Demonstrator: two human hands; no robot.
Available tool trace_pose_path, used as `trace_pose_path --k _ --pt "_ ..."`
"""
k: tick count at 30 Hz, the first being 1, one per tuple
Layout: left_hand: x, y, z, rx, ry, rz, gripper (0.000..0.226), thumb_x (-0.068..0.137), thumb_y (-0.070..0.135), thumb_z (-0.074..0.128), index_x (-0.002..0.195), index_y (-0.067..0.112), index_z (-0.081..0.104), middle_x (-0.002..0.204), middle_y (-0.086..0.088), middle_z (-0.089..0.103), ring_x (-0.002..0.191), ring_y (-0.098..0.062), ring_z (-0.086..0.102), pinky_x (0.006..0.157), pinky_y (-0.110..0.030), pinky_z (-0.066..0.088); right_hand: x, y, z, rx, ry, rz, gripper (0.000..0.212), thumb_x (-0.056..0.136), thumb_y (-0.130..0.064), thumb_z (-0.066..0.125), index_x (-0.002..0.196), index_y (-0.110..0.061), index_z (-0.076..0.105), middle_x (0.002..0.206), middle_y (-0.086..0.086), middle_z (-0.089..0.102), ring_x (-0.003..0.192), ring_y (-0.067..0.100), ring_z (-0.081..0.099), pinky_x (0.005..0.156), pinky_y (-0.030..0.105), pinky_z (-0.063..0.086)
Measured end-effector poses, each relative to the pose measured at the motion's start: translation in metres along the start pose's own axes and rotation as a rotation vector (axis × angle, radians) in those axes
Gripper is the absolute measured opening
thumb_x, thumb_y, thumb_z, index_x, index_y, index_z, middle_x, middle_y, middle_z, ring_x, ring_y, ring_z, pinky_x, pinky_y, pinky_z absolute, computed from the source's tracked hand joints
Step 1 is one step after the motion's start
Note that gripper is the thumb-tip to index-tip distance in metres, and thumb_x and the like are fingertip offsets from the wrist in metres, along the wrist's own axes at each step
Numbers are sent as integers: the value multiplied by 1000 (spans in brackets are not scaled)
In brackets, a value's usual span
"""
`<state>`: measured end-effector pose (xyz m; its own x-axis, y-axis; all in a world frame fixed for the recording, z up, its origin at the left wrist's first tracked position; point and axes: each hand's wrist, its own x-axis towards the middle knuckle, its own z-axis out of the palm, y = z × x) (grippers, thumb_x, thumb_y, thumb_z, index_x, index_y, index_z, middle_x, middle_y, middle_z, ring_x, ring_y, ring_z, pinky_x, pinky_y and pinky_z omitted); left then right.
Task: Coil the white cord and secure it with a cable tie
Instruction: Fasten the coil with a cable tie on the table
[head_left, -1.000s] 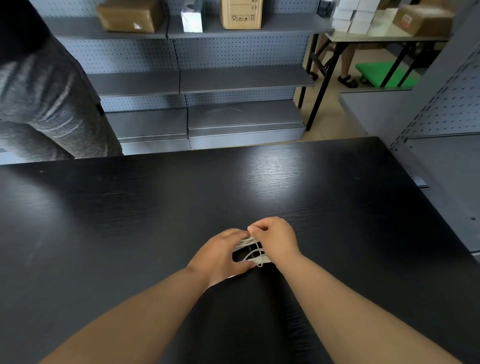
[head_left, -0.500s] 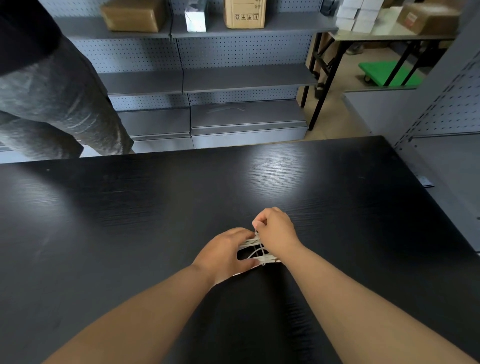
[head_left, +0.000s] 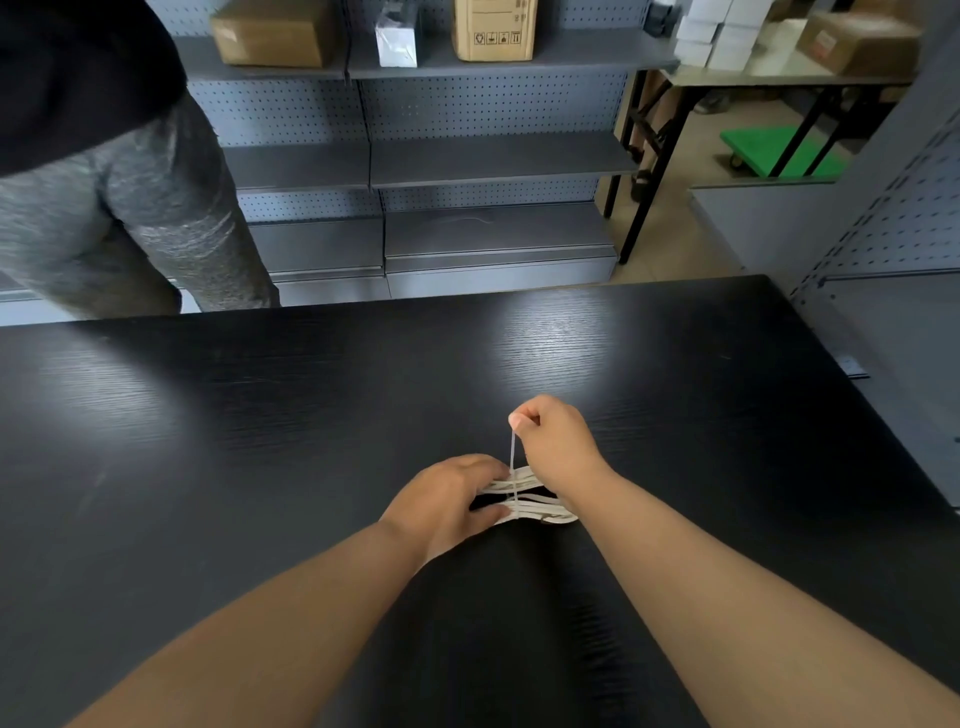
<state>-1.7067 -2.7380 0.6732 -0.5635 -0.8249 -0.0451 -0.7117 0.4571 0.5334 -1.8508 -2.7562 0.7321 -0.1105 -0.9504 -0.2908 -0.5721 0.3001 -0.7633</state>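
Head view, table: we see a black wood-grain table (head_left: 260, 441); its near edge and left side are cut off by the frame.
Head view, white cord: the white cord (head_left: 540, 513) lies on the table as a flattened coil of several strands between the two hands. Its left end is covered by the left hand and its right end passes under the right wrist, so we cannot see either cord end or a plug.
Head view, cable tie: the cable tie (head_left: 512, 457) is a thin pale strip crossing the middle of the coil and rising straight to the right hand. Its head is too small to make out, and we cannot tell how tightly it binds the strands.
Head view, left hand: the left hand (head_left: 441, 504) holds the coil's left end, fingers over the strands and thumb along the near side; the fingertips are partly hidden by the cord.
Head view, right hand: the right hand (head_left: 558, 441) is raised just beyond the coil, fingers curled, pinching the top of the tie's tail between thumb and forefinger.
Head view, background: grey pegboard shelving (head_left: 493, 166) carries a cardboard box (head_left: 275, 31) cropped at the top. A second person (head_left: 130, 208) stands at the far left, visible only as grey trousers and a dark top.
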Motion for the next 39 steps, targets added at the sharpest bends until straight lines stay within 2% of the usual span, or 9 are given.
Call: trace_pose_path --k 5,9,11,15,19,27,29,33,39 --pt "-1 -2 -2 13 32 24 31 88 26 60 118 17 61 115 4 64 104 -16 60 85 -23 43 1 -5 2 201 29 63 25 95 -11 42 74 -13 55 90 2 57 84 16 53 70 24 39" --pt "-4 -4 -4 61 73 45 26 89 27 55 111 16 64 108 3 67 95 -18 64 75 -19 42 5 -4 0 351 64 96 22 95 -14 43 75 -19 53 87 2 59 87 18 55 79 28 42" --pt "-5 -4 -4 92 99 66 31 87 34 53 111 18 65 105 4 69 91 -18 66 74 -20 48 3 1 -1 322 86 63 17 95 -17 45 82 -18 55 92 2 59 88 17 55 80 28 43" --pt "-6 1 -2 125 19 -5 49 86 43 59 129 22 51 127 7 58 115 -15 55 96 -24 39 -1 10 0 318 -1 79 9 91 -29 52 91 -21 56 94 -3 61 95 15 59 87 32 48" --pt "-5 2 0 124 50 -20 48 86 42 59 130 24 50 128 8 58 117 -14 54 96 -24 38 -5 15 1 173 -67 31 25 86 -25 61 109 -15 64 105 -1 64 99 12 59 86 24 44" --pt "-7 -1 1 92 117 33 34 82 33 65 114 22 64 109 6 69 97 -19 65 81 -25 48 -4 12 10 126 12 -34 11 87 -13 60 77 -17 65 73 -7 60 74 11 56 63 19 42" --pt "-8 -1 0 96 135 53 30 80 32 63 107 22 67 100 6 71 87 -20 68 74 -24 50 -6 12 11 187 49 -19 13 87 -13 60 75 -17 64 72 -6 60 70 9 55 65 23 44" --pt "-8 -3 -3 86 134 31 29 84 28 61 112 22 65 104 6 70 92 -19 65 76 -25 48 -7 4 10 289 112 -6 19 86 -10 60 71 -21 63 82 -1 66 80 15 60 78 31 51" --pt "-12 -7 -6 139 98 51 25 84 30 57 105 19 66 94 4 70 83 -22 66 69 -26 49 -13 2 9 185 98 -77 11 88 -14 58 81 -16 67 84 -1 66 82 16 61 73 24 49"
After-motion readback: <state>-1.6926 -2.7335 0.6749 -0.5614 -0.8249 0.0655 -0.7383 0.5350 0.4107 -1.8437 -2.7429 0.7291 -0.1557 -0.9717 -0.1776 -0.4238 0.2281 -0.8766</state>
